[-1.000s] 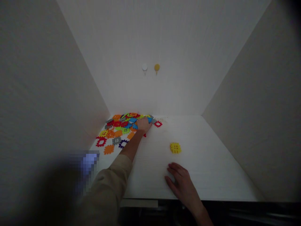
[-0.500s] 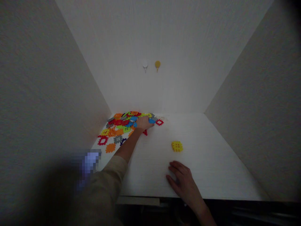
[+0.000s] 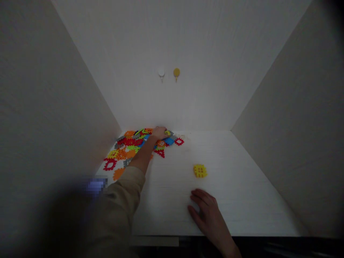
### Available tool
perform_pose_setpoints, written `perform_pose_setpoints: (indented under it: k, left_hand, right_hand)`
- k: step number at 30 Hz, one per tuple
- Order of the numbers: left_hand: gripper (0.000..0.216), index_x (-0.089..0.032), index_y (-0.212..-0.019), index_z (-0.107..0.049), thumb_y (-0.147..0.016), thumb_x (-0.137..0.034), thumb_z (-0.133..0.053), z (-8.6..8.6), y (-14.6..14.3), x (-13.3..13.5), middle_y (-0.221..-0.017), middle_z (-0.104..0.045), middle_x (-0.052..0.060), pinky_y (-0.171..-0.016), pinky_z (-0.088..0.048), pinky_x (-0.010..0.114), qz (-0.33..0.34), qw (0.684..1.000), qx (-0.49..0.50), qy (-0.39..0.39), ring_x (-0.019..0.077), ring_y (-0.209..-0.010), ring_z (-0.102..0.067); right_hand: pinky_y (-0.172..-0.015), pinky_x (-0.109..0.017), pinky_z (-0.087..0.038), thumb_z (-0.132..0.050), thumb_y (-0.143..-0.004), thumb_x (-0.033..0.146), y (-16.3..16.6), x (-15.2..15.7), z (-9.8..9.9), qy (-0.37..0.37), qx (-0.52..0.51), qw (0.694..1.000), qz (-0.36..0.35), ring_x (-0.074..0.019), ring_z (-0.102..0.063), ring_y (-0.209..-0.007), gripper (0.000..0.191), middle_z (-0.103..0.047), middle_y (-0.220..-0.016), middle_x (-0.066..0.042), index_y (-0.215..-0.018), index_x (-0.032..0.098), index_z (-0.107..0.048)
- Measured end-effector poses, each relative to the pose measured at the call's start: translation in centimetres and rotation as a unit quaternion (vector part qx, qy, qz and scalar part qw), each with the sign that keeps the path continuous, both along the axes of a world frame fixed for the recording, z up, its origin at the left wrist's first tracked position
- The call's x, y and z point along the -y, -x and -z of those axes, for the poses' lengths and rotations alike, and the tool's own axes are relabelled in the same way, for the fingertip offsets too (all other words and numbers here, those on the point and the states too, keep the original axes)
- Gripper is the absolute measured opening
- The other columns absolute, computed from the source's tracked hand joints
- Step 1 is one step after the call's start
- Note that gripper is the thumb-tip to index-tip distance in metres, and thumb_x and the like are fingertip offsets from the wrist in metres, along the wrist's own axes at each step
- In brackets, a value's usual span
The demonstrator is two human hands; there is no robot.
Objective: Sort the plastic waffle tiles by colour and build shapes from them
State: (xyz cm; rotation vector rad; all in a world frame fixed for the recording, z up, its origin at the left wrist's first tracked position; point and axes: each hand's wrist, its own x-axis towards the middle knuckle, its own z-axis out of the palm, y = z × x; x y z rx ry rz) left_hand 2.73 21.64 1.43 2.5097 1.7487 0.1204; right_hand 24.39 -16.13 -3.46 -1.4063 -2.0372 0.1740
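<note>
A pile of flat, notched plastic tiles (image 3: 129, 145) in red, orange, green, blue and grey lies at the back left of the white table (image 3: 236, 179). My left hand (image 3: 159, 132) reaches into the far end of the pile, fingers curled down on the tiles; what it grips is hidden. A small yellow block of joined tiles (image 3: 200, 171) sits alone near the middle. My right hand (image 3: 205, 209) rests flat on the table close to the front edge, fingers apart, a little short of the yellow block.
White walls enclose the table on the left, back and right. Two round hooks, one white (image 3: 161, 72) and one yellow (image 3: 176, 72), hang on the back wall. A red frame tile (image 3: 178, 141) and a red triangle tile (image 3: 160, 153) lie beside the pile.
My left hand has moved further back along the pile toward the wall, uncovering a blue and a red triangle tile. My right hand has stayed flat near the front edge.
</note>
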Motion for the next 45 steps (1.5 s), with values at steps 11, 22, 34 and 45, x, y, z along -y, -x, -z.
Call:
perform_pose_setpoints:
  k: [11,22,34,45]
  left_hand:
    - [0.053,-0.019,-0.116,-0.06,-0.074,-0.051,-0.061,0.8,0.1,0.0,-0.117,-0.062,0.013,-0.09,-0.041,0.032,-0.003,0.999,0.04,0.019,0.0243,-0.106,-0.056]
    - [0.052,-0.018,-0.114,-0.059,-0.073,-0.05,-0.061,1.0,0.7,0.4,-0.115,-0.062,0.013,-0.093,-0.039,0.035,-0.01,0.998,0.058,0.005,0.026,-0.108,-0.055]
    - [0.053,-0.017,-0.122,-0.051,-0.075,-0.038,-0.064,-1.8,0.8,6.6,-0.12,-0.059,0.01,-0.097,-0.041,0.031,0.033,0.98,0.193,-0.03,0.021,-0.109,-0.055]
    - [0.053,-0.018,-0.121,-0.05,-0.074,-0.039,-0.066,-1.8,-0.1,18.8,-0.117,-0.058,0.009,-0.096,-0.042,0.035,0.129,0.951,0.27,-0.072,0.0212,-0.108,-0.054]
  right_hand:
    - [-0.092,-0.047,-0.048,-0.058,-0.084,0.032,0.0,0.0,-0.3,0.019,-0.004,1.0,0.001,-0.0267,-0.055,-0.113,0.027,-0.063,-0.116,-0.009,-0.11,0.023,-0.062]
    - [-0.093,-0.046,-0.047,-0.059,-0.084,0.032,0.0,-0.1,-0.2,0.017,-0.003,1.0,0.004,-0.0256,-0.055,-0.114,0.027,-0.063,-0.115,-0.009,-0.109,0.022,-0.062]
    - [-0.091,-0.047,-0.047,-0.058,-0.084,0.033,0.0,-0.2,0.1,0.006,-0.019,1.0,0.002,-0.0265,-0.056,-0.112,0.026,-0.064,-0.113,-0.01,-0.107,0.022,-0.063]
    - [-0.093,-0.048,-0.046,-0.058,-0.084,0.038,-0.1,0.1,-0.1,0.034,-0.08,0.996,-0.002,-0.0254,-0.057,-0.111,0.03,-0.065,-0.114,-0.009,-0.108,0.023,-0.064]
